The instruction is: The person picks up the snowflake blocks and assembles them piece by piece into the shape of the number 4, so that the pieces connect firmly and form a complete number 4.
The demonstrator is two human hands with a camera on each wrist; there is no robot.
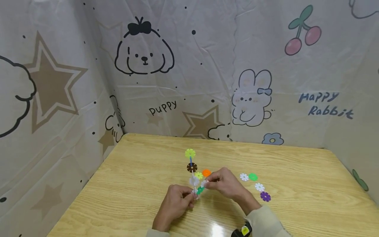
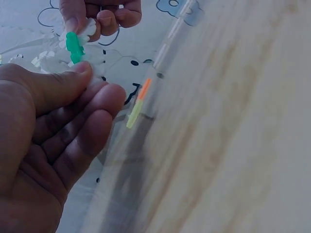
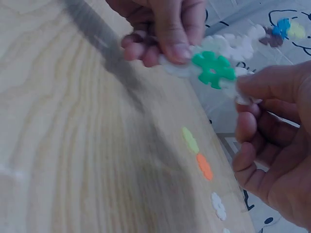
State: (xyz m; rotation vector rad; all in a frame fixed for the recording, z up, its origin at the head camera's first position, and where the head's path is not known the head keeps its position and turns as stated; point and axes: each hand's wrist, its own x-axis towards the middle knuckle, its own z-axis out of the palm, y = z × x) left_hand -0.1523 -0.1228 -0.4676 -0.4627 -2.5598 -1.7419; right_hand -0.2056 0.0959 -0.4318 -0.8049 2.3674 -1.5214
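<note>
A chain of slotted plastic snowflake discs is held between both hands. My left hand (image 1: 179, 201) pinches a white disc near its lower end. Thumb and fingers of my right hand (image 1: 226, 183) pinch another white disc (image 1: 204, 184), beside the green disc (image 3: 212, 70) that links the two grips. From the left hand's end the chain runs away over white discs (image 1: 194, 180) to a brown disc (image 1: 191, 167), a blue disc (image 1: 190, 161) seen edge-on, and a yellow-green disc (image 1: 190, 153) at the tip. Fingertips partly hide the gripped white discs.
On the wooden table (image 1: 133, 184), a yellow disc (image 1: 198, 175) and an orange disc (image 1: 206, 172) lie behind the hands. To the right lie a white disc (image 1: 244, 177), a green disc (image 1: 253, 177), another white disc (image 1: 259, 187) and a purple disc (image 1: 265, 197). Printed cloth surrounds the table.
</note>
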